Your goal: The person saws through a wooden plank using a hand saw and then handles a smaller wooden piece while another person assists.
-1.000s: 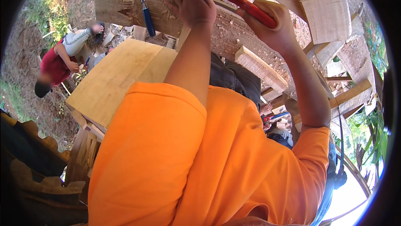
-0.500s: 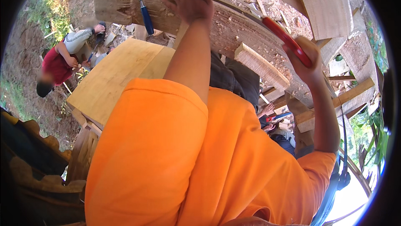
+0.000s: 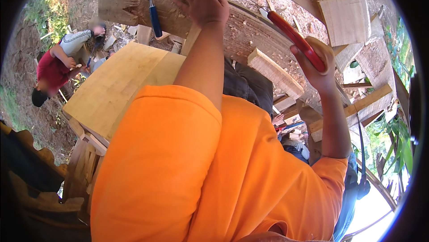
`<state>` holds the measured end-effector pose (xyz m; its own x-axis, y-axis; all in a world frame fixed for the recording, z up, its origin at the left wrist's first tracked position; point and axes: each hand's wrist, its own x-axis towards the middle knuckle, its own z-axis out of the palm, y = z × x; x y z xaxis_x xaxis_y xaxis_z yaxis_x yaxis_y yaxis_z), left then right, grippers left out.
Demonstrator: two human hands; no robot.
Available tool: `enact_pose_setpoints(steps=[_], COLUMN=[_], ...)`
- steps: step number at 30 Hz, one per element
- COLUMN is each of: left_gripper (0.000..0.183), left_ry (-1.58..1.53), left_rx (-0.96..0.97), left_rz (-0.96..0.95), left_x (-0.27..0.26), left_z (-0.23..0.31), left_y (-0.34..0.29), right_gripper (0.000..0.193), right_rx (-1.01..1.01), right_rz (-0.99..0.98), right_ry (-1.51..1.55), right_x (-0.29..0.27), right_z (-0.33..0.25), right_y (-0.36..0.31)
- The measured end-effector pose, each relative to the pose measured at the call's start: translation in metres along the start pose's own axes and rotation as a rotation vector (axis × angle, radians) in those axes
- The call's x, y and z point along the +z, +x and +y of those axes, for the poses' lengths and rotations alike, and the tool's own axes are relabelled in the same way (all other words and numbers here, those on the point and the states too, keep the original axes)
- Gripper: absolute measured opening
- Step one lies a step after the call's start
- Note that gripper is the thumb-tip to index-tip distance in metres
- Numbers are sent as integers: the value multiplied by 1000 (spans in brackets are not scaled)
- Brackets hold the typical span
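Observation:
My left hand (image 3: 208,7) rests on a long curved timber (image 3: 250,32), its thumb out to the left and its fingers curled over a pale wooden strip (image 3: 193,36) that crosses the timber. In my right hand (image 3: 321,58), raised over the timber's right part, is a red-handled tool (image 3: 292,34), apparently a saw. Its thin blade shows nearly edge-on, pointing toward the far left; whether it touches wood I cannot tell. A blue-handled chisel (image 3: 154,21) lies across the timber, left of my left hand.
A pale board (image 3: 120,85) stands left of my arm. A short wood block (image 3: 275,73) lies on the timber's near side. More cut boards (image 3: 346,18) are stacked at the right. Someone in a red shirt (image 3: 56,67) works at the far left. Shavings cover the ground beyond.
My right hand and the red-handled tool have shifted slightly left. My left hand keeps its place on the strip. The whole view has turned a little.

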<state>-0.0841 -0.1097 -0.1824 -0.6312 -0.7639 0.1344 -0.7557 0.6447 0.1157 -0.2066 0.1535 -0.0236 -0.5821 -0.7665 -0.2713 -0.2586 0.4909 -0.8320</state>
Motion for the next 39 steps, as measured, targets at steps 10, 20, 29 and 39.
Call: enact_pose_setpoints(steps=[10,20,29,39], left_gripper=[43,43,39,35], left_ry=[87,66,121,42], left_rx=[-13,-28,-13,32], left_rz=[-24,-96,-40,56], left_x=[-1,-9,4,4], left_z=[-1,1,-1,-5], left_y=[0,1,1,0], right_gripper=[26,22,23,14], right_rx=[-30,-21,116,149], right_rz=[38,9,27,-45], right_ry=[-28,-72,-82,-110], right_x=[11,-7,-19,-59], right_z=[4,6,-7,-88], right_y=[4,-2,-7,-18])
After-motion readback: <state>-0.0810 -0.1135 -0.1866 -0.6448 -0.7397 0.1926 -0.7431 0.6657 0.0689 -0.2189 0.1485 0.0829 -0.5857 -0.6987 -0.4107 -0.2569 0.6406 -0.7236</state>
